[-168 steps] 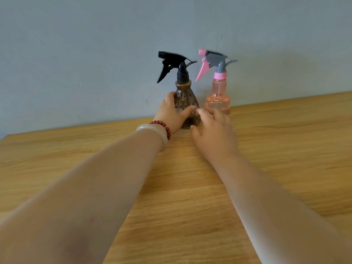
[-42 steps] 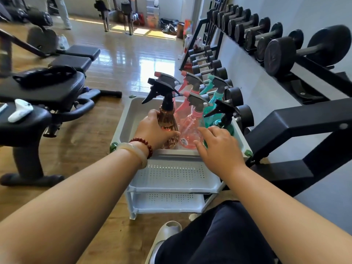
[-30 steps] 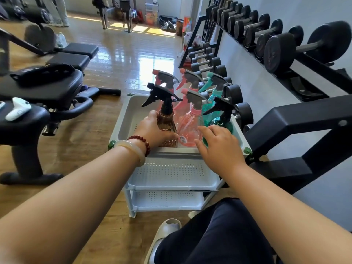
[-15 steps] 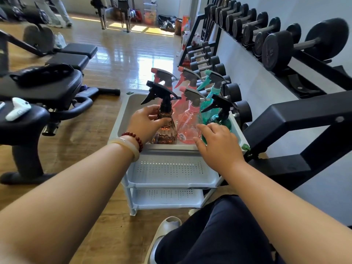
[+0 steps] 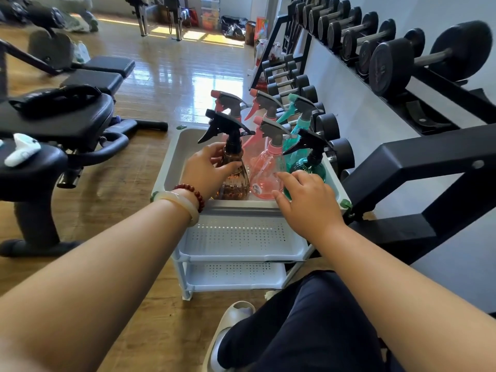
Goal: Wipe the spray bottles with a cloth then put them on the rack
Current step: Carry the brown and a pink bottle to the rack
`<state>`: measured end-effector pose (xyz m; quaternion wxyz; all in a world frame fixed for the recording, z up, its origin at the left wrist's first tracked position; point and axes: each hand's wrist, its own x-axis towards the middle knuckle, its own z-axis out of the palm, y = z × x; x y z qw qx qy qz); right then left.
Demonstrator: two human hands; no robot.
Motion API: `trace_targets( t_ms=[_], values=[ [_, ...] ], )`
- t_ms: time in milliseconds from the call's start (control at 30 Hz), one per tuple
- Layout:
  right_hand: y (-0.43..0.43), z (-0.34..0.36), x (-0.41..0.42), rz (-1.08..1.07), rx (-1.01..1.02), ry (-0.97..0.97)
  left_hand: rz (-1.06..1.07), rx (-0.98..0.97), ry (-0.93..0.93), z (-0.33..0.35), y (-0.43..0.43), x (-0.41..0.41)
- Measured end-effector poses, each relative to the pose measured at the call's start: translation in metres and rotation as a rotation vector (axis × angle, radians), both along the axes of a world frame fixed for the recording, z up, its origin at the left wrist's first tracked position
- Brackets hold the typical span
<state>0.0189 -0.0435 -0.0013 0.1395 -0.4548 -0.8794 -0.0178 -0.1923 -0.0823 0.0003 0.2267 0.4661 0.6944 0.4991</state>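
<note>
Colours logged: brown bottle (image 5: pixel 233 171), translucent, ribbed, black trigger, within left fingers (image 5: pixel 214 154); pink bottle (image 5: pixel 264 170), clear-tinted, grey trigger, at right fingers (image 5: pixel 289 179); teal bottle (image 5: pixel 308 167), ribbed, black trigger, just beyond them; white rack (image 5: pixel 241 237), shelves dot-perforated, below both; dark red beads (image 5: pixel 192 191) and pale bangle (image 5: pixel 179 202) behind left fingers.

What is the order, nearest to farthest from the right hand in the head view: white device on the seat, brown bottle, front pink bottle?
1. Front pink bottle, at the fingertips of the right hand.
2. Brown bottle, further left, in the grip of the left hand.
3. White device, far left on the black seat.
</note>
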Motion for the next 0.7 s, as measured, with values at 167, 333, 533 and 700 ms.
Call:
trace_targets(
  t_ms=[167, 333, 533, 700],
  values=[
    [-0.003, -0.002, 0.002, 0.003, 0.013, -0.003, -0.005, 0.001, 0.077, 0.000, -0.007, 0.009],
    [-0.009, -0.004, 0.004, 0.011, 0.033, 0.012, 0.046, -0.122, 0.379, -0.003, -0.020, 0.029],
    [-0.015, -0.007, 0.013, 0.015, 0.077, 0.046, -0.005, 0.140, 0.522, -0.016, -0.051, 0.058],
    [-0.016, -0.005, 0.029, -0.016, 0.114, 0.056, -0.142, 0.202, 0.678, -0.012, -0.043, 0.075]
  ],
)
